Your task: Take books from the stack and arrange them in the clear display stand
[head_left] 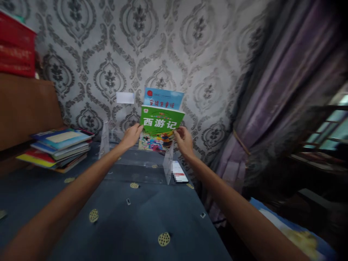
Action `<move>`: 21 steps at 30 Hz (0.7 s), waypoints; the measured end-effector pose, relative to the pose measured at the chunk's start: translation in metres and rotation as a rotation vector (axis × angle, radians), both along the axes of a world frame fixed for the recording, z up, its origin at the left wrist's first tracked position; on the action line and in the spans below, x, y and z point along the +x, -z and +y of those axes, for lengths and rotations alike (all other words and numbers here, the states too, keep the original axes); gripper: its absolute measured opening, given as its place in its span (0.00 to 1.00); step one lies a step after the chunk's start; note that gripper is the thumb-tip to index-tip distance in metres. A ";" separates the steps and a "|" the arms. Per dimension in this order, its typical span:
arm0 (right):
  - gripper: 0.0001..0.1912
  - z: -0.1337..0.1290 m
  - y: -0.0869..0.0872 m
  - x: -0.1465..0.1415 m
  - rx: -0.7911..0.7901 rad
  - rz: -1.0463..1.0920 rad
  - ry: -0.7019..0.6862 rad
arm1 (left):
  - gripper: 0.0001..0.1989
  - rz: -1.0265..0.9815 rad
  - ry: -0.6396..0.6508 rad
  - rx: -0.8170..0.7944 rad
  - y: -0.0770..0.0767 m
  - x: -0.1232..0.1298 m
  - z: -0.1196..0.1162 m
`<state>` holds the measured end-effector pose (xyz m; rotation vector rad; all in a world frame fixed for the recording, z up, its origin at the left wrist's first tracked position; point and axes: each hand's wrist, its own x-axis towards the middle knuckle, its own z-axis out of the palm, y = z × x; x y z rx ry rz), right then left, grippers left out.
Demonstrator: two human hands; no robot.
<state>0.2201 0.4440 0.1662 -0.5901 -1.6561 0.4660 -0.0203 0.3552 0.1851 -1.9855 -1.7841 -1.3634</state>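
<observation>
Between my two hands is a green book (160, 121) with large white characters and colourful cartoon figures on its cover. My left hand (132, 135) pinches its left edge, and my right hand (185, 140) grips the right edge. Directly behind it a blue book (164, 97) with red characters shows only its upper part. A clear plastic rack (168, 163) stands on the table below and around them; its side panels are upright. Whether the green book's lower edge touches the rack, I cannot tell.
A phone (179, 171) lies right of the rack, near the edge of the dark patterned tablecloth (130, 224). Several books are stacked in a pile (61, 146) at the left, by a brown box (27, 108) with a red box (17, 47) above. Purple curtain (252, 119) hangs at right.
</observation>
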 end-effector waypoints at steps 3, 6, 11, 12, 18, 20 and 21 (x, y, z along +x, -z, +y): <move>0.21 0.001 0.006 0.001 -0.027 0.026 -0.014 | 0.14 0.019 -0.018 -0.024 0.003 0.000 -0.002; 0.25 -0.002 0.012 0.001 -0.074 0.047 -0.032 | 0.14 0.037 -0.019 -0.028 0.008 -0.003 -0.007; 0.28 -0.015 0.019 0.002 -0.139 0.102 -0.063 | 0.12 0.072 -0.006 -0.003 0.020 -0.013 -0.025; 0.27 -0.016 0.020 0.002 -0.147 0.110 -0.063 | 0.12 0.080 -0.007 0.003 0.023 -0.016 -0.030; 0.27 -0.016 0.022 -0.001 -0.173 0.113 -0.012 | 0.12 0.116 0.028 0.033 0.032 -0.039 -0.047; 0.28 -0.017 0.022 -0.004 -0.178 0.108 0.018 | 0.12 0.121 0.035 0.054 0.030 -0.043 -0.044; 0.28 -0.017 0.022 -0.005 -0.179 0.105 0.023 | 0.12 0.125 0.032 0.067 0.029 -0.044 -0.042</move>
